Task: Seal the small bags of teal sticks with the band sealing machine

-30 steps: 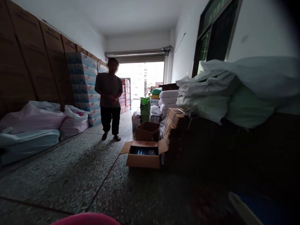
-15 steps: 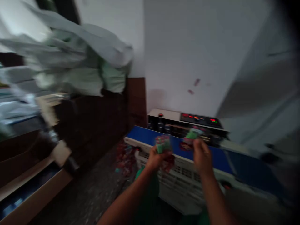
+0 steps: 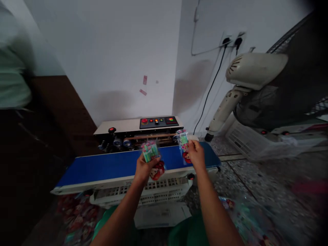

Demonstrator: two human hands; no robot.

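My left hand (image 3: pixel 145 167) is closed round a bundle of clear packets (image 3: pixel 151 153) with green and pink contents and a red-haired cartoon figure at the lower end. Between the thumb and fingers of my right hand (image 3: pixel 196 153) is a single similar packet (image 3: pixel 183 143), held upright. Both hands are over the blue conveyor belt (image 3: pixel 102 168) of a sealing machine. Behind the belt stands the machine's sealing head, whose control panel (image 3: pixel 159 122) has a red knob, lit buttons and a lit display.
Many red packets (image 3: pixel 79 215) lie below the belt's left end. More packets (image 3: pixel 246 218) are at the lower right. A white plastic crate (image 3: pixel 166 191) stands under the belt. To the right are a fan (image 3: pixel 256 70), a clear bin (image 3: pixel 246 143) and a hanging power cable (image 3: pixel 211 89).
My view has swung to the right, bringing the fan and wall sockets into sight. Both hands still hold their packets, and the right one's packet is now more upright over the belt's right part.
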